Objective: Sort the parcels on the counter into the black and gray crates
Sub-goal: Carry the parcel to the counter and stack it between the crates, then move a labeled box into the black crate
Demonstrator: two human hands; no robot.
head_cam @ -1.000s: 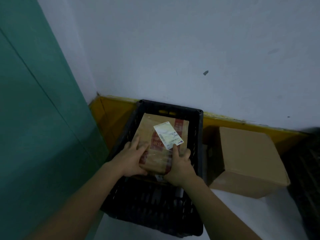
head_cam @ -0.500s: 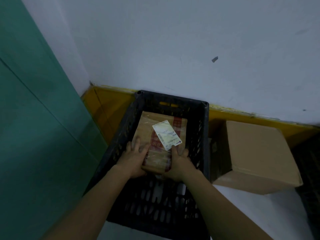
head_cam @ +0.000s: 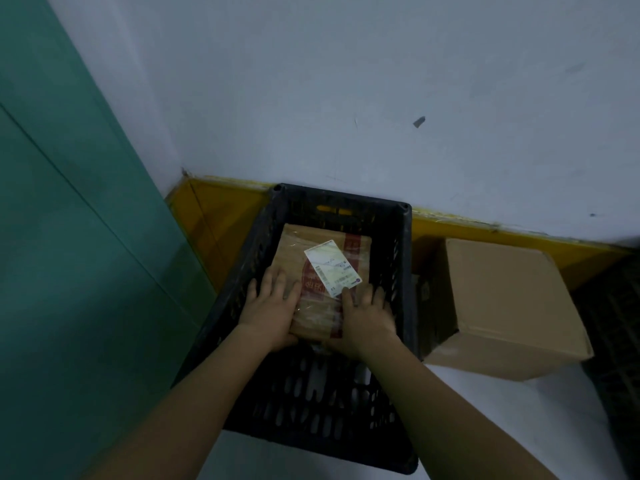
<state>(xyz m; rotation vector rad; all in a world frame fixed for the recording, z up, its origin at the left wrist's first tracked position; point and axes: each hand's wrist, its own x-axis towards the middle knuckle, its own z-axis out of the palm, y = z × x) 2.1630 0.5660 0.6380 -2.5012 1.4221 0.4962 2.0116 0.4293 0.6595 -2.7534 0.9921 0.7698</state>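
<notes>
Your left hand (head_cam: pixel 268 311) and right hand (head_cam: pixel 367 320) clamp the labelled cardboard parcel (head_cam: pixel 325 268) by its near corners, inside the black crate (head_cam: pixel 341 206).

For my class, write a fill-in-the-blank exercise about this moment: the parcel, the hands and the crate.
1. Both hands, left hand and right hand, grip the near end of the ____.
2. The parcel sits inside the ____ crate.
3. A ____ label lies on top of the parcel.
4. The plain cardboard box stands to the ____ of the crate.

Missing words: parcel; black; white; right
</notes>
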